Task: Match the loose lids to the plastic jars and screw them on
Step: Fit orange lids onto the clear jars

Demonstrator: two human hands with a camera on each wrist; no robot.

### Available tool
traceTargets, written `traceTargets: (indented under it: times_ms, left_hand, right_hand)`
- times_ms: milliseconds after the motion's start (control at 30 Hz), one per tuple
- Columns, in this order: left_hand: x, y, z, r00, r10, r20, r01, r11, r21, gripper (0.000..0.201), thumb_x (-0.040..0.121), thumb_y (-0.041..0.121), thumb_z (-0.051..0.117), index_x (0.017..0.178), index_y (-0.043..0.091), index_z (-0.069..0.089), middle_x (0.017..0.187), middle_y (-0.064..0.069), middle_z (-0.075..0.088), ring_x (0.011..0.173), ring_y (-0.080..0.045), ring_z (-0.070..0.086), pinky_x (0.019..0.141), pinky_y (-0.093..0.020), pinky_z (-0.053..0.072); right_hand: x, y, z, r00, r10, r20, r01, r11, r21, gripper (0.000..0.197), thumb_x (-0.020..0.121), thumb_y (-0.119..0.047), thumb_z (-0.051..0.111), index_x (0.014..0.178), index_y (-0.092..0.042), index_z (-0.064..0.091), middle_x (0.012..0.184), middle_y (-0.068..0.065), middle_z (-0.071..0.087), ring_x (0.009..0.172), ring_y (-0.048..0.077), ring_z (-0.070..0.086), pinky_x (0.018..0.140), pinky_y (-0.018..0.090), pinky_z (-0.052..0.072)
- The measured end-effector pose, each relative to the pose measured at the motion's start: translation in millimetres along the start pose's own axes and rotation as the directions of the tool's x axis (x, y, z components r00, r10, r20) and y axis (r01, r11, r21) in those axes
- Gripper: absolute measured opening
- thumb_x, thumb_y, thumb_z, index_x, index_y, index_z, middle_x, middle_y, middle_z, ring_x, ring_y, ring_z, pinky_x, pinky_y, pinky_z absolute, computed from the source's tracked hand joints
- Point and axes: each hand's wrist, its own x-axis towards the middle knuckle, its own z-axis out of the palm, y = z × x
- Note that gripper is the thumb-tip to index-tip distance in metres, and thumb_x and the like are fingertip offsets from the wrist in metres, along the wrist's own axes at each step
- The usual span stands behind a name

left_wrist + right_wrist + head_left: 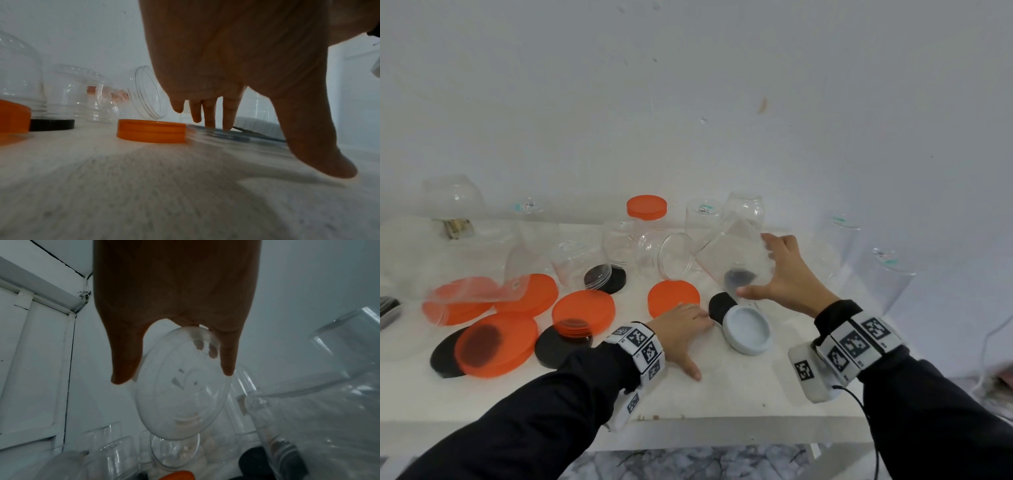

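My right hand [779, 270] grips a clear plastic jar [734, 260], tilted and lifted off the white table [722, 394]. In the right wrist view the jar's round base [180, 399] faces the camera, held between the thumb and fingers of that hand [174, 313]. My left hand [685, 327] lies low over the table with its thumb spread. Its straight fingers [209, 113] touch a black lid [722, 305], which is blurred in the left wrist view. A white lid [748, 330] lies upside down just right of the black one. An orange lid [673, 297] sits just left of the fingers.
Several orange lids [583, 310] and black lids [554, 346] lie on the left half. Clear jars stand upside down along the back, one lies on its side [671, 255], and one carries an orange lid [646, 207]. The wall is close behind. The table's front edge [688, 423] is near my wrists.
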Motion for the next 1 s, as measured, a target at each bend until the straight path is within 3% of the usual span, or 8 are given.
traceTargets:
  times_ms: [300, 433, 533, 667, 767, 833, 933, 1000]
  left_hand:
    - [-40, -17, -7, 0.99, -0.136, -0.041, 0.117, 0.944, -0.308, 0.092, 0.068, 0.037, 0.08, 0.144, 0.023, 0.028, 0.152, 0.004, 0.014, 0.139, -0.013, 0.011, 0.113, -0.028, 0.015]
    - [-71, -40, -6, 0.963, -0.252, -0.094, 0.2, 0.905, -0.375, 0.095, 0.063, 0.042, 0.082, 0.141, 0.03, 0.029, 0.15, 0.007, 0.016, 0.139, -0.012, 0.015, 0.114, -0.029, 0.02]
    - [-98, -55, -4, 0.92, -0.358, -0.16, 0.271, 0.876, -0.399, 0.095, 0.061, 0.042, 0.083, 0.141, 0.025, 0.033, 0.149, 0.005, 0.019, 0.138, -0.012, 0.016, 0.11, -0.021, 0.014]
    - [-132, -67, -5, 0.84, -0.472, -0.267, 0.311, 0.822, -0.477, 0.107, 0.042, 0.067, 0.067, 0.138, 0.027, 0.038, 0.148, 0.005, 0.025, 0.136, -0.013, 0.02, 0.11, -0.024, 0.016]
    - [-153, -68, -6, 0.789, -0.515, -0.334, 0.269, 0.779, -0.566, 0.093, 0.047, 0.058, 0.074, 0.131, 0.049, 0.035, 0.144, 0.008, 0.029, 0.132, -0.008, 0.021, 0.111, -0.028, 0.018]
    - [-164, -66, -8, 0.75, -0.528, -0.4, 0.225, 0.771, -0.596, 0.081, 0.045, 0.061, 0.071, 0.117, 0.066, 0.034, 0.135, 0.018, 0.033, 0.126, -0.002, 0.024, 0.108, -0.027, 0.021]
    - [-174, -69, -5, 0.657, -0.601, -0.456, 0.249, 0.743, -0.621, 0.085, 0.042, 0.067, 0.067, 0.121, 0.048, 0.041, 0.136, 0.016, 0.033, 0.124, 0.002, 0.023, 0.106, -0.024, 0.019]
    - [-178, -74, 0, 0.603, -0.643, -0.472, 0.281, 0.725, -0.629, 0.102, 0.042, 0.069, 0.074, 0.13, 0.029, 0.044, 0.143, 0.007, 0.032, 0.131, -0.005, 0.025, 0.108, -0.029, 0.021]
  right_hand:
    - [1, -1, 21, 0.998, 0.027, 0.05, -0.037, 0.976, 0.215, 0.09, 0.057, -0.016, 0.088, 0.119, -0.019, 0.024, 0.12, -0.001, 0.036, 0.101, 0.008, 0.05, 0.077, 0.016, 0.045]
    - [2, -7, 38, 0.995, 0.011, 0.102, -0.041, 0.955, 0.293, 0.103, 0.057, -0.025, 0.089, 0.135, -0.019, 0.022, 0.122, -0.002, 0.04, 0.11, 0.016, 0.051, 0.09, 0.03, 0.047]
    - [1, -10, 54, 0.992, -0.03, 0.124, -0.011, 0.949, 0.316, 0.103, 0.065, -0.032, 0.083, 0.144, -0.02, 0.019, 0.129, -0.002, 0.04, 0.119, 0.013, 0.043, 0.094, 0.027, 0.04]
    - [-5, -13, 76, 0.988, -0.008, 0.152, -0.044, 0.94, 0.34, 0.101, 0.065, -0.035, 0.084, 0.144, -0.023, 0.022, 0.134, -0.005, 0.041, 0.123, 0.013, 0.038, 0.102, 0.034, 0.038]
    - [-10, -19, 90, 0.98, 0.005, 0.199, -0.079, 0.927, 0.366, 0.089, 0.064, -0.018, 0.085, 0.134, -0.017, 0.03, 0.119, -0.005, 0.047, 0.107, 0.007, 0.048, 0.08, 0.012, 0.043]
    - [-11, -21, 99, 0.975, 0.0, 0.224, -0.084, 0.928, 0.363, 0.081, 0.056, -0.018, 0.087, 0.119, -0.016, 0.036, 0.111, -0.002, 0.046, 0.098, 0.005, 0.051, 0.072, 0.009, 0.045]
    - [-10, -20, 116, 0.968, -0.001, 0.253, -0.081, 0.945, 0.316, 0.097, 0.036, -0.045, 0.084, 0.117, -0.02, 0.038, 0.122, 0.003, 0.043, 0.111, 0.014, 0.049, 0.091, 0.03, 0.049]
    - [-9, -19, 124, 0.959, 0.001, 0.284, -0.099, 0.939, 0.33, 0.102, 0.039, -0.04, 0.088, 0.124, -0.021, 0.035, 0.125, 0.001, 0.043, 0.115, 0.015, 0.048, 0.097, 0.033, 0.046]
